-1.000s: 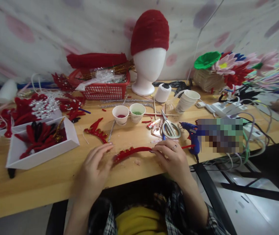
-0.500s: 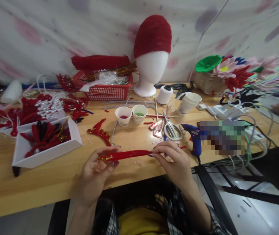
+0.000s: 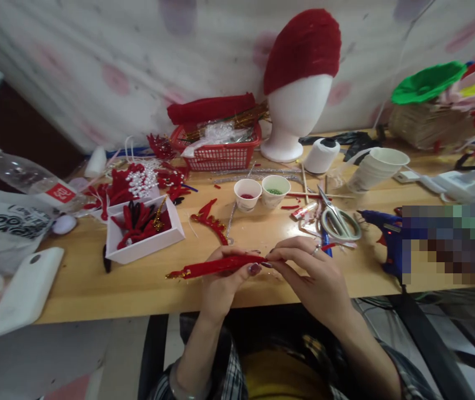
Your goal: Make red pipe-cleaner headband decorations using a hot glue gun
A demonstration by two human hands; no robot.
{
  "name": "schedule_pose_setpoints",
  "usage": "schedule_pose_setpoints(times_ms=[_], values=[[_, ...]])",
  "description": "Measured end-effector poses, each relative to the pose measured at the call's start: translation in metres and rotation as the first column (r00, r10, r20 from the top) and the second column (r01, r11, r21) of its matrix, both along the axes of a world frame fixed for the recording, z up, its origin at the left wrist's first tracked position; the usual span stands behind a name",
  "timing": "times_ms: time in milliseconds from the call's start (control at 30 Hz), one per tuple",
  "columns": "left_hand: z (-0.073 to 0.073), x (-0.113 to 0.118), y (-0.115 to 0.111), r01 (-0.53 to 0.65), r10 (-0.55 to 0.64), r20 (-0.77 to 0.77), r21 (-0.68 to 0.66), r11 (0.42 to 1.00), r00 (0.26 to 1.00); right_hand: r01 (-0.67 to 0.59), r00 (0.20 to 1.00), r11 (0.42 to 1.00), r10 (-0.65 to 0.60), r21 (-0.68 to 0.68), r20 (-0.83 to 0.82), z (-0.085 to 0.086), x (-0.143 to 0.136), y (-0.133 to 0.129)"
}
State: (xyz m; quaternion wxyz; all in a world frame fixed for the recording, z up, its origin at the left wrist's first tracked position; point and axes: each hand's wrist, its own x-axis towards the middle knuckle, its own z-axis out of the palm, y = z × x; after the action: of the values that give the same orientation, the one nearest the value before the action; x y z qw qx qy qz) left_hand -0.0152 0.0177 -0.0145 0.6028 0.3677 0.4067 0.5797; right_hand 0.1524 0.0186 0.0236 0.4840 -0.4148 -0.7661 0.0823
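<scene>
A long red fuzzy strip with gold trim at its left end is held over the front of the wooden table. My left hand grips it near its right part, with the thumb on top. At the right tip, my right hand pinches the strip between thumb and fingers, close to my left fingertips. Just behind lies a curved red piece with gold edging. Two paper cups stand farther back, one with red beads, one with green beads.
Scissors and a blue glue gun lie at the right. A white box of red and black pieces, a white phone and a plastic bottle are at the left. Behind stand a red basket and a foam head.
The camera view has turned left, so the table items appear farther right. My left hand has slid along the strip toward my right hand, leaving the gold-trimmed end sticking out freely.
</scene>
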Motion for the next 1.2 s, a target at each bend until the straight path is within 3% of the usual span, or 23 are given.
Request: schedule_pose_setpoints(times_ms=[100, 333, 567, 700, 767, 833, 967, 1067, 1200], values=[[0.003, -0.004, 0.001, 0.006, -0.007, -0.048, -0.032, 0.999, 0.999, -0.009, 1.000, 1.000, 0.009, -0.017, 0.011, -0.002, 0.001, 0.001], [0.010, -0.022, 0.004, 0.137, -0.154, -0.309, -0.078, 0.988, 0.938, 0.071, 0.997, 0.997, -0.069, -0.024, 0.046, 0.004, 0.008, 0.006], [0.017, -0.035, 0.006, 0.108, -0.120, -0.389, -0.052, 0.993, 0.913, 0.129, 0.982, 0.991, -0.132, 0.026, 0.132, 0.003, 0.023, 0.006], [0.016, -0.043, 0.012, -0.023, 0.019, -0.427, -0.006, 1.000, 0.904, 0.164, 0.949, 0.976, -0.196, 0.145, 0.245, 0.002, 0.040, 0.006], [0.016, -0.046, 0.018, -0.113, 0.133, -0.361, 0.075, 0.991, 0.923, 0.165, 0.925, 0.961, -0.229, 0.221, 0.302, 0.002, 0.050, 0.006], [0.017, -0.047, 0.024, -0.157, 0.177, -0.175, 0.122, 0.980, 0.968, 0.168, 0.908, 0.946, -0.257, 0.276, 0.330, 0.002, 0.059, 0.006], [0.026, -0.043, 0.034, -0.078, 0.063, 0.247, 0.050, 0.996, 0.967, 0.181, 0.902, 0.926, -0.290, 0.331, 0.320, 0.001, 0.070, 0.004], [0.032, -0.037, 0.038, -0.035, 0.031, 0.309, 0.008, 0.999, 0.950, 0.173, 0.919, 0.929, -0.272, 0.328, 0.285, 0.000, 0.074, 0.000], [0.040, -0.032, 0.042, 0.020, -0.022, 0.258, 0.007, 1.000, 0.966, 0.176, 0.931, 0.932, -0.262, 0.317, 0.253, 0.000, 0.080, -0.009]])
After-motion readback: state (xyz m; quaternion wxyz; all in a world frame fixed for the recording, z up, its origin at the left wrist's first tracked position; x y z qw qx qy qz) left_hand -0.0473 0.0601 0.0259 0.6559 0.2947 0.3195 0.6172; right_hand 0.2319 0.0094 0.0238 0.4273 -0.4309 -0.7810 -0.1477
